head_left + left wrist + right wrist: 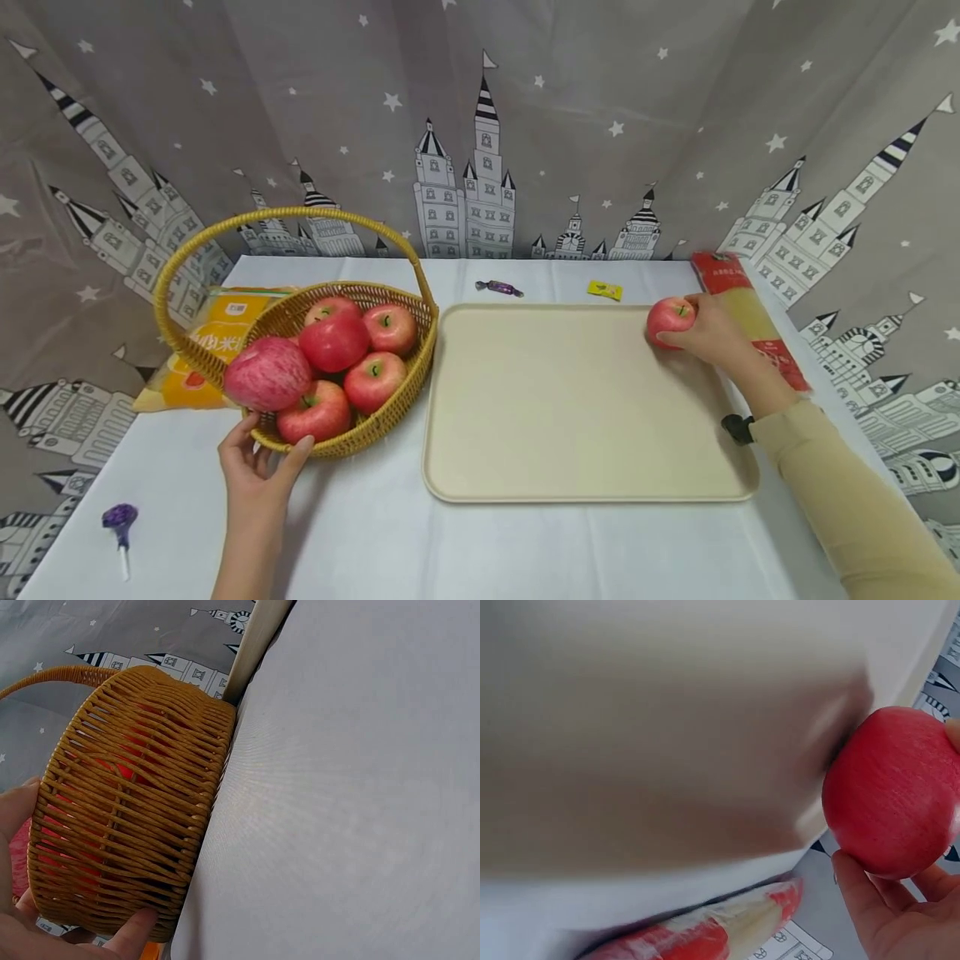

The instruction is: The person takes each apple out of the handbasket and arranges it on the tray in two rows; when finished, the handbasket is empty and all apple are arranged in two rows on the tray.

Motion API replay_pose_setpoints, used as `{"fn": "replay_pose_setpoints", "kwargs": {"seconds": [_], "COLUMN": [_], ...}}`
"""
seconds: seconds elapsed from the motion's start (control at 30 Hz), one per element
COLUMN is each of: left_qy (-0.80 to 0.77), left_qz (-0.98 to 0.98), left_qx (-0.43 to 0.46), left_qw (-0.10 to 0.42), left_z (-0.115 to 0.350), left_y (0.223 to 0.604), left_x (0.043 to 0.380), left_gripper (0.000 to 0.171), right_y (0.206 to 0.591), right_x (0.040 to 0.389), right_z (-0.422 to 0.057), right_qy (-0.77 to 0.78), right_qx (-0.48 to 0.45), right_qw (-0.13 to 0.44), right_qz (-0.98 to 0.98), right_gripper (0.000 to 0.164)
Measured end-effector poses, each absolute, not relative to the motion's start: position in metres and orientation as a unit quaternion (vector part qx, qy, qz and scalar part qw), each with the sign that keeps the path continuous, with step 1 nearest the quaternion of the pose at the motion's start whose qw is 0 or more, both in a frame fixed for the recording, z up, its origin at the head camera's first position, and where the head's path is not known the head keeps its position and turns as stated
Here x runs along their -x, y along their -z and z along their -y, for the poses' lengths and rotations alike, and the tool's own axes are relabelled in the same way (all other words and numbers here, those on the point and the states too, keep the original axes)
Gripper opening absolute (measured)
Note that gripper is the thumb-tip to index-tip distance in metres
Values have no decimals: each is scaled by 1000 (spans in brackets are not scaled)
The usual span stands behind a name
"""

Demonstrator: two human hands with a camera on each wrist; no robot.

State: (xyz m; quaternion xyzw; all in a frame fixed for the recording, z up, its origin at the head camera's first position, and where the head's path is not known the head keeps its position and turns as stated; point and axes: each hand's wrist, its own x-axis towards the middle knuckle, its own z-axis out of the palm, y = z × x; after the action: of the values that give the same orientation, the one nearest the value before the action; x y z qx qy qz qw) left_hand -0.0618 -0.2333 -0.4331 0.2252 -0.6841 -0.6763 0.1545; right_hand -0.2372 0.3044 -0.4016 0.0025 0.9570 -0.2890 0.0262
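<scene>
A yellow woven basket with a tall hoop handle stands on the left, holding several red apples. My left hand grips its near left side. In the left wrist view, the thumb lies at the rim and a finger against the woven wall. At the far right corner of a cream tray, my right hand holds another red apple. The right wrist view shows fingers around this apple, close over the tray's corner.
An orange bag lies behind the basket, a red and tan packet beside the tray's right edge. Past the tray's far edge are a purple wrapped candy and a yellow packet. A purple lollipop sits front left.
</scene>
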Motion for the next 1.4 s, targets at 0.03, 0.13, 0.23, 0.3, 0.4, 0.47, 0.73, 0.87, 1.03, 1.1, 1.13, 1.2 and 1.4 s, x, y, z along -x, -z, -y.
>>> {"fn": "replay_pose_setpoints", "kwargs": {"seconds": [0.03, 0.13, 0.23, 0.3, 0.4, 0.47, 0.73, 0.87, 1.03, 1.1, 1.13, 1.2, 1.4], "left_qy": [677, 682, 684, 683, 681, 680, 678, 674, 673, 674, 675, 674, 675], "left_qz": [684, 680, 678, 679, 680, 681, 684, 687, 688, 687, 687, 688, 688], "left_qx": [-225, -224, -227, -230, -234, -235, -239, -243, -238, -235, -234, -233, -230], "left_qw": [153, 150, 145, 141, 136, 135, 126, 124, 134, 136, 136, 136, 135], "left_z": [233, 233, 233, 234, 234, 233, 234, 235, 234, 234, 234, 234, 235], "left_y": [433, 433, 433, 433, 432, 431, 430, 432, 434, 434, 434, 433, 433], "left_x": [62, 62, 62, 61, 61, 61, 62, 62, 61, 61, 61, 61, 61], "left_gripper": [72, 73, 73, 74, 74, 74, 75, 77, 77, 76, 76, 76, 76], "right_y": [403, 406, 405, 403, 399, 396, 382, 373, 368, 368, 369, 369, 366], "right_x": [238, 238, 238, 238, 238, 237, 234, 231, 223, 220, 218, 217, 216], "right_z": [-305, -304, -303, -301, -300, -299, -264, -226, -168, -142, -129, -103, -23], "right_qy": [284, 269, 257, 248, 234, 223, 225, 282, 344, 351, 345, 330, 325], "right_qx": [0, 4, 6, 7, 10, 13, 63, 106, 190, 230, 248, 289, 362], "right_qw": [20, 9, 12, 18, 29, 30, -55, -60, -39, -31, -27, -23, 31], "right_qz": [-959, -963, -966, -968, -972, -974, -971, -952, -919, -907, -905, -898, -873], "right_gripper": [79, 77, 77, 78, 83, 87, 76, 70, 64, 62, 61, 61, 70]}}
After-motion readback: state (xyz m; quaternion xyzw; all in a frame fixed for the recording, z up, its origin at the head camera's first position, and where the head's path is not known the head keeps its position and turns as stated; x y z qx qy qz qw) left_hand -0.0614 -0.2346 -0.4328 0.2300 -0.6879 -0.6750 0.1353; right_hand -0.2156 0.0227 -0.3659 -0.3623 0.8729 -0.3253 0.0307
